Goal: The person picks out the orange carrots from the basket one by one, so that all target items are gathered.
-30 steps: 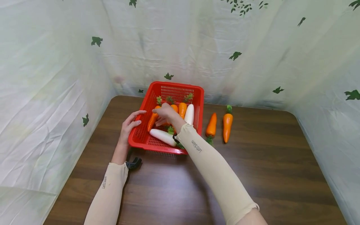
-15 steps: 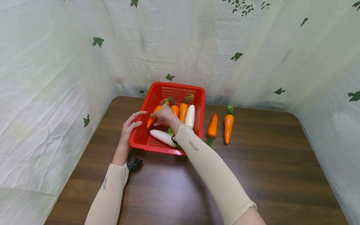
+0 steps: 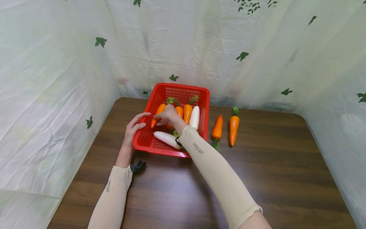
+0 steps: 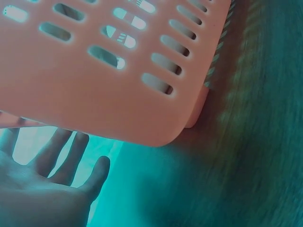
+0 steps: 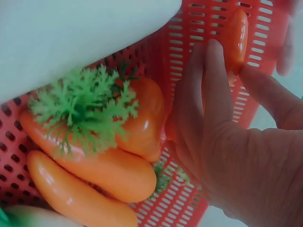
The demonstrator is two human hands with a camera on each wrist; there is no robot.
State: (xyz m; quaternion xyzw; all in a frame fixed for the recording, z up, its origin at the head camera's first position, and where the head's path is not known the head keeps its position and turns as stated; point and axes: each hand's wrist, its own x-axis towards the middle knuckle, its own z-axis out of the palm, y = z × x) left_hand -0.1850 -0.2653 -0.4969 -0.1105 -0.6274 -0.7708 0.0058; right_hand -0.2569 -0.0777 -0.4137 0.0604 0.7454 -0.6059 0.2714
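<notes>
In the head view, my left hand point(image 3: 133, 128) rests at the left rim of a red plastic basket point(image 3: 161, 153), its fingers extended over the edge. From the left wrist view, those fingers point(image 4: 63, 153) look spread and fairly straight beside the slotted wall. My right hand point(image 3: 169, 116) reaches inside the basket and pinches an orange carrot point(image 3: 160, 109) by the left wall. Thumb and fingers meet on this carrot point(image 5: 235, 40) in the right wrist view. More carrots point(image 3: 187, 113) lie to its right, partly covered by the hand. A white radish point(image 3: 194, 117) lies along the right wall.
Another white radish point(image 3: 166, 139) lies across the basket's near end. Two carrots, one leafy end toward me point(image 3: 217, 128) and one leafy end away point(image 3: 233, 130), lie on the brown wooden table point(image 3: 271, 165) right of the basket. A leaf-patterned curtain point(image 3: 200, 47) encloses the back and sides.
Inside the basket, the pinched carrot has shifted slightly away from me, and its leafy end has swung right toward the other tops. My left hand stays at the rim.
</notes>
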